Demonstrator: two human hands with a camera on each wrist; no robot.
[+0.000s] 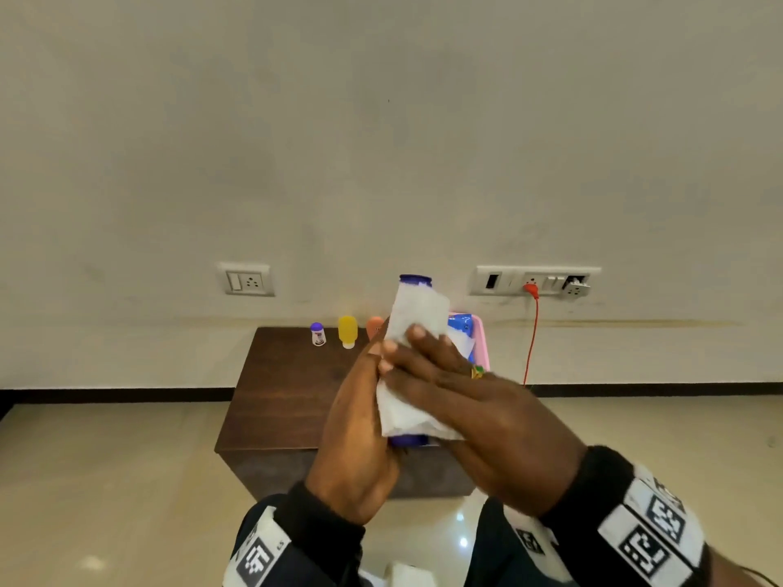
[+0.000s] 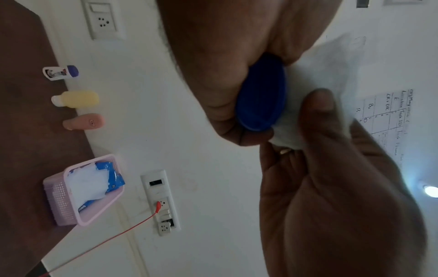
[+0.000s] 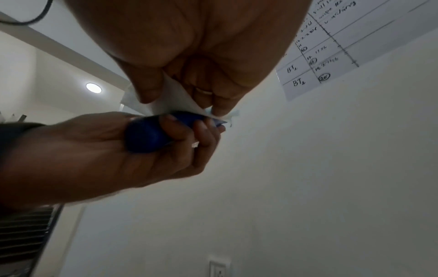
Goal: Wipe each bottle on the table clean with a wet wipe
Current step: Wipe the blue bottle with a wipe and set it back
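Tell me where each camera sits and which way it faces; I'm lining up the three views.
Head: worn on the head, facing the wall and table; both hands wrap the blue bottle in a wet wipe.
Left wrist: looks along the left hand at the bottle base; right hand opposite.
Right wrist: looks up at the wall; both hands show.
Shared: head and left wrist both show the pink basket.

Handwritten wall chart (image 3: 350,46) with "BT2" twice (circled numbers blurred), "LR + DR" in the left wrist view

Blue bottle (image 1: 415,280) held aloft; white wipe (image 1: 417,319) wrapping it
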